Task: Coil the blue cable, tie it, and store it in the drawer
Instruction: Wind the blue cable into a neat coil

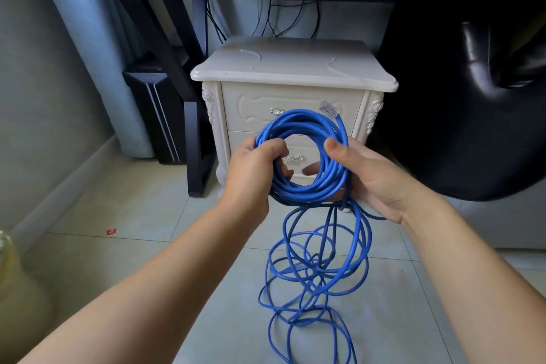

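Blue cable point(301, 120) part-coiled: left hand point(251, 177) grips coil's left side, right hand point(378, 183) pinches right; next, wind slack off floor point(118, 260).

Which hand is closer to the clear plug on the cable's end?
Right. The plug sticks up just above the right hand, which grips the right side of the coil; the left hand grips the opposite side, farther down and left.

The thin blue network cable point(301, 124) is being held half-wound as an upright ring before the shut white carved drawer point(251, 103), its remainder trailing in loose loops over the tiled floor point(133, 210).
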Demonstrator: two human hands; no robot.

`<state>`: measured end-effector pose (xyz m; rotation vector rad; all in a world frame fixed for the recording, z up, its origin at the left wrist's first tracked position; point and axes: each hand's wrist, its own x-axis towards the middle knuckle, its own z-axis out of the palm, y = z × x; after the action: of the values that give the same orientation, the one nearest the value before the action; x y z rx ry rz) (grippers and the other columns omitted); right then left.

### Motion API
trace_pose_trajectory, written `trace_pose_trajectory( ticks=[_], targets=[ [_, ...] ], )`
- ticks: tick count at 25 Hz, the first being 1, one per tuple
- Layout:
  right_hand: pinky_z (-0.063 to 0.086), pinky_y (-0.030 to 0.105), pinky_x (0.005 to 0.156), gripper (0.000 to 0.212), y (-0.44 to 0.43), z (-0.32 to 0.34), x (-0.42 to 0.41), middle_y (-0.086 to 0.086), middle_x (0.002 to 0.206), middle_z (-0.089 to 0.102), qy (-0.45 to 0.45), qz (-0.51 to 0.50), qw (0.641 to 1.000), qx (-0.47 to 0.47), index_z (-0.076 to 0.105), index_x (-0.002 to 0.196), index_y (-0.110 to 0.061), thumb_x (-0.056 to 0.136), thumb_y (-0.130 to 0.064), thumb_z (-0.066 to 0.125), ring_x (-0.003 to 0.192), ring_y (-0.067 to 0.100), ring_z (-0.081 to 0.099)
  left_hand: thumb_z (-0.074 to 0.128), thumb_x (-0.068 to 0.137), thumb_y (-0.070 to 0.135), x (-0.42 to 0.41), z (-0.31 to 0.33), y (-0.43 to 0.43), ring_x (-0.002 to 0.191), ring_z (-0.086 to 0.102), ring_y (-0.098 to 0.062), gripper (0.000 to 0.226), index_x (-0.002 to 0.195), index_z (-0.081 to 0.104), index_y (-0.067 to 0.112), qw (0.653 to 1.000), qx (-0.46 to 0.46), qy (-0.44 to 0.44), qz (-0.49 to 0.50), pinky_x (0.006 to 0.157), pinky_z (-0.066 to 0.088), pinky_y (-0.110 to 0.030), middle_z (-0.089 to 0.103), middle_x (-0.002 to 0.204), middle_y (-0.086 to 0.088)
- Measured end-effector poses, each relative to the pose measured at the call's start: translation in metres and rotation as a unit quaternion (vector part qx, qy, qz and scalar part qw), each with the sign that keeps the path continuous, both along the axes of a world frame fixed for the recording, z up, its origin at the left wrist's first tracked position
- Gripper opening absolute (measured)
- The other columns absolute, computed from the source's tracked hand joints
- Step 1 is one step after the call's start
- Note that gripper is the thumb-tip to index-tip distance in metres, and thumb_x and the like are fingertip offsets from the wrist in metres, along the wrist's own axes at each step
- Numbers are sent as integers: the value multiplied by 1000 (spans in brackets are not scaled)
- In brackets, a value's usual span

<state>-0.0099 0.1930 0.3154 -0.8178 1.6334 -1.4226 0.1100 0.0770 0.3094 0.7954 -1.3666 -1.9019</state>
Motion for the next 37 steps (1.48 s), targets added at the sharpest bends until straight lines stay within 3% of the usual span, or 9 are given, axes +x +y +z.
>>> trace_pose_trajectory(
  ticks=[4, 7, 10, 14, 18, 20, 27, 32, 37],
  targets=[
    [53, 29, 53, 19, -10, -12, 6, 7, 65, 58, -33, -169, 982, -74, 61, 98, -10, 82, -4, 71, 57, 20, 62, 62, 90, 12, 0, 1, 2, 61, 58, -14, 4, 88, 59, 13, 992, -44, 22, -114, 74, 52, -34, 57, 61, 1],
    [44, 23, 45, 18, -9, -10, -6, 1, 49, 40, -125, -237, 957, -116, 52, 73, -10, 84, 5, 52, 46, 15, 41, 70, 79, 41, 7, -2, -14, 99, 64, -8, 36, 109, 63, 22, 951, -106, -5, -290, 95, 48, -30, 70, 100, 10],
    [32, 26, 51, 20, -2, -4, -13, -1, 53, 37, -176, -208, 953, -132, 49, 67, -13, 82, -1, 50, 48, 13, 36, 83, 74, 36, 3, -22, -9, 122, 53, -5, 70, 135, 49, 28, 909, -203, -168, -323, 100, 41, -26, 60, 125, 12],
    [34, 30, 57, 10, 5, 5, -8, 5, 62, 40, -185, -127, 961, -164, 51, 62, -12, 61, -7, 60, 55, 18, 39, 81, 71, 33, -16, -48, 9, 96, 68, -16, 68, 129, 47, 25, 863, -302, -288, -285, 89, 55, -35, 65, 113, 0],
    [43, 28, 50, 21, 11, 10, -15, 5, 60, 36, -231, -123, 942, -209, 46, 55, -14, 50, -14, 66, 51, 19, 43, 61, 86, 18, -25, -44, 5, 69, 64, -16, 8, 90, 67, 16, 907, -230, -289, -204, 75, 56, -32, 63, 75, -1],
    [45, 29, 51, 28, 13, 10, -23, 5, 66, 34, -249, -127, 935, -220, 40, 62, -14, 52, -13, 66, 55, 20, 43, 57, 90, 15, -25, -42, 7, 59, 60, -16, 12, 83, 68, 14, 929, -142, -254, -227, 64, 58, -30, 53, 72, -3],
    [42, 32, 65, 9, 22, 21, -26, 7, 69, 46, -158, -114, 965, -178, 59, 71, -11, 62, -11, 59, 62, 20, 49, 52, 92, 16, -30, -46, -4, 46, 40, -20, 17, 101, 61, 5, 935, -125, -282, -173, 49, 39, -27, 41, 65, -5],
    [52, 31, 51, 26, 33, 27, -9, 8, 48, 46, 104, -121, 986, -54, 54, 77, -9, 82, 14, 45, 44, 20, 55, 53, 92, 6, -20, -31, -20, 37, 26, -10, 18, 76, 47, 11, 968, -15, -198, -153, 40, 28, -20, 34, 56, 1],
    [49, 33, 57, 26, 26, 10, 1, 3, 73, 62, 374, -157, 906, 116, 54, 92, -33, 84, -8, 54, 64, 24, 63, 56, 95, 9, -10, -16, -27, 42, 24, -8, 29, 67, 48, 14, 965, 63, -146, -206, 38, 27, -18, 28, 55, 4]
  ],
)
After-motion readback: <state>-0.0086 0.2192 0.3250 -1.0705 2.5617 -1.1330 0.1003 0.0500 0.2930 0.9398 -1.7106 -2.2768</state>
